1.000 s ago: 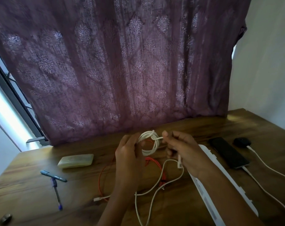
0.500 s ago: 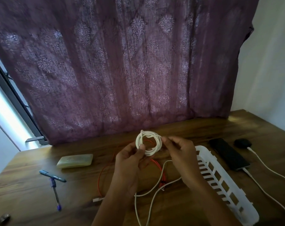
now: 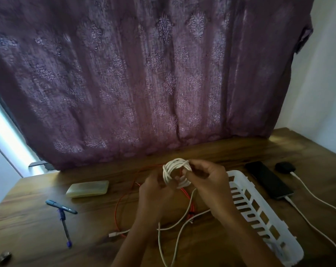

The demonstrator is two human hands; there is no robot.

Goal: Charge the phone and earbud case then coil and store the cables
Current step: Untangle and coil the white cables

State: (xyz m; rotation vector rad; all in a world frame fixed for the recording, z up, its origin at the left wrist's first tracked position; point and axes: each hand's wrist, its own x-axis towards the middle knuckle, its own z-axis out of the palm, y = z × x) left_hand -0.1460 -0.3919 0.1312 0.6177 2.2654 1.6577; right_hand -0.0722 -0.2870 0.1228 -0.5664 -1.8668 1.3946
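A white cable is wound into a small coil [image 3: 173, 171] held above the wooden table. My left hand [image 3: 155, 191] grips the coil's lower left side and my right hand [image 3: 209, 182] pinches its right side. The cable's loose tail [image 3: 179, 228] hangs down to the table. An orange cable [image 3: 119, 207] lies looped under my hands. To the right, a black phone [image 3: 267, 180] and a black earbud case [image 3: 284, 167] each have a white charging cable [image 3: 317, 199] plugged in.
A white slotted plastic basket [image 3: 259, 214] lies right of my hands. A pale yellow case [image 3: 87, 188], two pens [image 3: 62, 212] and a small metal object [image 3: 3, 256] sit on the left. A purple curtain [image 3: 144, 74] hangs behind the table.
The coil has gained turns and grown thicker, with less loose cable left on the table. My right hand has come off the basket's edge and closed in on the coil.
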